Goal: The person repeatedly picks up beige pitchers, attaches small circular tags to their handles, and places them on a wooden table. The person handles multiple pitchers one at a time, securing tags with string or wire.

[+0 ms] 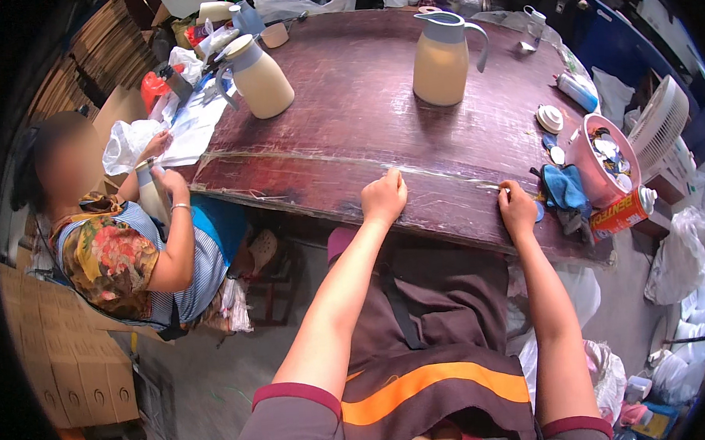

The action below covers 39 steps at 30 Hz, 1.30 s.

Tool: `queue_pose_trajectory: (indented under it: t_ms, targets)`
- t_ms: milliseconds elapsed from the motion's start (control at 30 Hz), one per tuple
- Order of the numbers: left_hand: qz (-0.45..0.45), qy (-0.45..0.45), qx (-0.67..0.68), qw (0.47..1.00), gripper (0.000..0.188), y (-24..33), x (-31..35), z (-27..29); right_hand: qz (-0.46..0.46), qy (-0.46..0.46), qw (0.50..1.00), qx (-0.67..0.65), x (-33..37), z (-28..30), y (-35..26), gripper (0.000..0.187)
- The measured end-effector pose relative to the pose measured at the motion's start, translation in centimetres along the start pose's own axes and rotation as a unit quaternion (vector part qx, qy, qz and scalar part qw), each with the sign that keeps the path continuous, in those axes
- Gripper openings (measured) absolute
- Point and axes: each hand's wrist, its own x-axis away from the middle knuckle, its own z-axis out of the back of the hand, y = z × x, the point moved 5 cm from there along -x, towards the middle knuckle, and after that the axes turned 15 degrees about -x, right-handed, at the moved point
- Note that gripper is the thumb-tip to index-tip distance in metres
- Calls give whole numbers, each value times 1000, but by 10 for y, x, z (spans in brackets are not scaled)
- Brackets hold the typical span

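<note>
From the head view, the person's left hand [384, 196] rests as a closed fist on the dark reddish-brown wooden tabletop [362, 100], near its front edge, knuckles up. The right hand [516, 207] sits further along that same edge, fingers pinched on the end of a thin pale strip of clear tape or film [446, 177] that lies along the tabletop between the two hands (whether the left fist also grips it cannot be told). That strip seems only partly dealt with: a long pale line of it runs on across the tabletop toward a seated co-worker in a flowered top [123, 256], so most of the length looks left to handle.

On the tabletop, beyond the left hand, stand two cream jugs with grey-blue lids, one nearer the middle [442, 60], one toward the co-worker [259, 76]. Beside the right hand lies a blue cloth pouch [564, 189], then a pink round tub of small caps [604, 159] and a red spray can on its side [625, 212]. Past the tabletop's far right corner stands a white fan [660, 120]; flat cardboard boxes [73, 362] stack behind the co-worker, on a grey concrete floor.
</note>
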Motion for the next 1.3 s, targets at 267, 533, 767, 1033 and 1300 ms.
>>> queue_pose_trajectory:
  t_ms: [267, 533, 767, 1033, 1300]
  targets:
    - [5, -7, -1, 1000, 12, -2, 0, 0, 13, 7, 1000, -3, 0, 2, -7, 11]
    - [0, -14, -3, 1000, 12, 0, 1, -2, 28, 3, 999, -26, 1, 2, 1, 8]
    - [1, -6, -9, 1000, 12, -2, 1, 0, 14, -10, 1000, -21, 0, 1, -4, 7]
    - [2, 8, 2, 1000, 13, 1, 0, 4, 23, -2, 999, -27, 0, 2, -5, 7]
    - [9, -3, -4, 1000, 13, -1, 0, 0, 46, -3, 999, 4, 1, 0, -8, 7]
